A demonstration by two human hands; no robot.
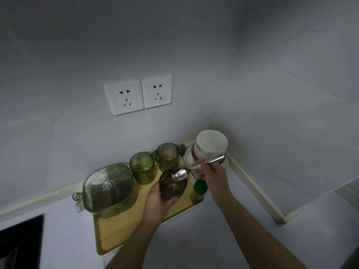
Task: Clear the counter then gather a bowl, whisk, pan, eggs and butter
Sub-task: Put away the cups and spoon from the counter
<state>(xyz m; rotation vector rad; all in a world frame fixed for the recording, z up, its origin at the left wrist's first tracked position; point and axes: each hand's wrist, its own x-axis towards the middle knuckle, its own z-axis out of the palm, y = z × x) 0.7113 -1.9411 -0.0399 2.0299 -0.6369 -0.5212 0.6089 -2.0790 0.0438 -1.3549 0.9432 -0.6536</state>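
My left hand [155,202] grips a dark smoked-glass cup [172,186] from below and holds it tilted just above the wooden tray [116,235]. My right hand [213,175] pinches the handle of a metal spoon [181,173], whose bowl rests over the cup's rim. A stack of white bowls [210,143] stands on a white plate [189,158] in the counter's corner, just behind my right hand.
On the tray stand two green-tinted glass mugs [142,167] [168,156], a lidded glass pot [107,189] and a green-capped bottle [199,191]. A black cooktop [21,241] lies at the left. Two wall sockets [138,95] sit above. A low ledge [258,191] borders the counter's right side.
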